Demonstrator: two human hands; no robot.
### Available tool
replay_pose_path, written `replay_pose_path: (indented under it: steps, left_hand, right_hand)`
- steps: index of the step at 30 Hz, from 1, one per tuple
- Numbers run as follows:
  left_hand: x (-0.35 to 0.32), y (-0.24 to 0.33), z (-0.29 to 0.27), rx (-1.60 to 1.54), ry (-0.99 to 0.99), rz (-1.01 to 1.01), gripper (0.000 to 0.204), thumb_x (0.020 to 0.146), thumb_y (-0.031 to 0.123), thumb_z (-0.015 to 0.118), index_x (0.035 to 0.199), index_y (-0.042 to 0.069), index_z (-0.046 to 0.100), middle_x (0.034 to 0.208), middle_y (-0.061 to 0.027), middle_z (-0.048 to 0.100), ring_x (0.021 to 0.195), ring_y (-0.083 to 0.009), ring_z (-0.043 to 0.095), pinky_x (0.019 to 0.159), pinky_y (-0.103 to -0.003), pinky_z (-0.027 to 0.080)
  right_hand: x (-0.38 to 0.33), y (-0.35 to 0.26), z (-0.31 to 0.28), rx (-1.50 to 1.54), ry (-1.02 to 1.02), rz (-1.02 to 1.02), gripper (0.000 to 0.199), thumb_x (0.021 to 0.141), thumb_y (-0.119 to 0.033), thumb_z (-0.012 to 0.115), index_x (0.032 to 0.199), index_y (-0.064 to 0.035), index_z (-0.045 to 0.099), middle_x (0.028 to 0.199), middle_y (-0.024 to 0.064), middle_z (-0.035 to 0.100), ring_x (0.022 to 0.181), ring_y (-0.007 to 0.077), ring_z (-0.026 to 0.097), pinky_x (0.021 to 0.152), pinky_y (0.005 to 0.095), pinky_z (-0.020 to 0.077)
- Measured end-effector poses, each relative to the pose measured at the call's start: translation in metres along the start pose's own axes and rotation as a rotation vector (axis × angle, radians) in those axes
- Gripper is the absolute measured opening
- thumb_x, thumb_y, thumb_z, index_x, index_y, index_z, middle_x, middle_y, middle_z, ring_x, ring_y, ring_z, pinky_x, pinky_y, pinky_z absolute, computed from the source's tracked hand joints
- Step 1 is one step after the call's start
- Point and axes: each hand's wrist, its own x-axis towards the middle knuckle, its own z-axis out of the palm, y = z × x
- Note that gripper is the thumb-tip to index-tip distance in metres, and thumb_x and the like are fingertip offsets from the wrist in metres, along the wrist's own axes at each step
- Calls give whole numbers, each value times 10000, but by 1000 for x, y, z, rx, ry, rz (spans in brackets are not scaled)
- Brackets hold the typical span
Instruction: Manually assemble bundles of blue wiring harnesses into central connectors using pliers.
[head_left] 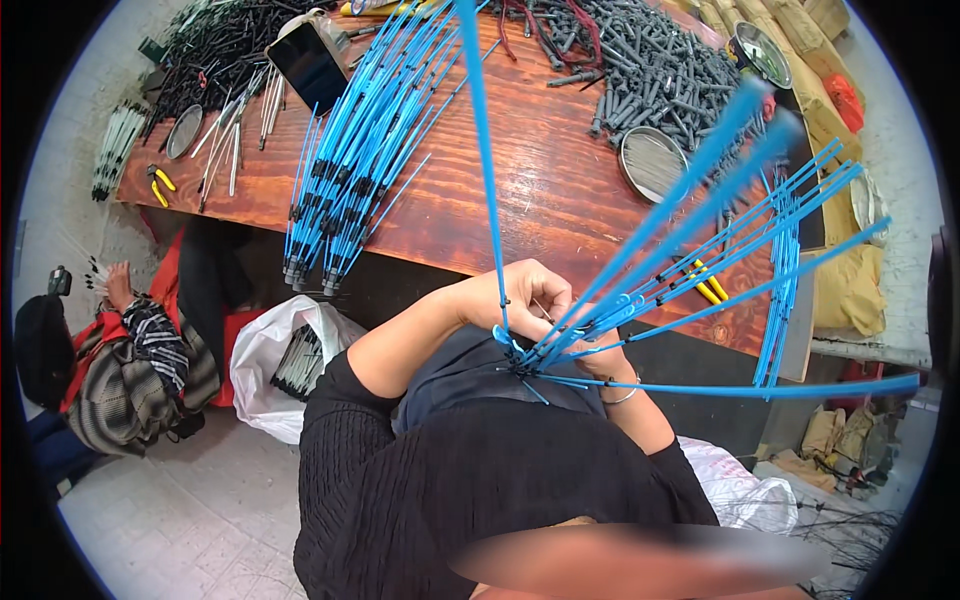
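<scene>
An umbrella frame (675, 275) with long blue ribs spreads out in front of my body. Its ribs fan upward and to the right from a dark gathered hub (522, 358) above my lap. Close over that hub, my left hand (522, 295) is closed, thumb and fingers pinching what looks like a thin wire (543, 310). My right hand (600, 358) sits just right of the hub, its fingers curled at the base of the ribs and partly hidden behind them.
On the wooden table (440, 215) lie blue rib bundles (360, 150), a phone (307, 65), yellow-handled pliers (160, 185), a pile of grey plastic parts (665, 70) and a round dish of pins (652, 163). A co-worker (140, 360) sits left, beside a white bag (285, 350).
</scene>
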Motion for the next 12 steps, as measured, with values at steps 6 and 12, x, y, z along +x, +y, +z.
replay_pose_path:
  steps: [6, 12]
  left_hand:
    - [14, -11, -9, 97, -13, 60, 257, 710, 24, 695, 632, 36, 451, 661, 19, 525, 643, -44, 449, 561, -215, 375]
    - [39, 16, -40, 282, -32, -18, 150, 735, 88, 703, 811, 14, 598, 712, -9, 576, 707, -77, 520, 607, -232, 422]
  right_hand:
    - [1, 9, -17, -36, 65, 21, 196, 690, -89, 746, 695, -17, 564, 749, 72, 606, 698, 138, 567, 645, 265, 462]
    - [5, 5, -54, 11, -50, -56, 299, 696, -192, 752, 863, 14, 615, 864, 179, 633, 731, 285, 635, 696, 370, 519]
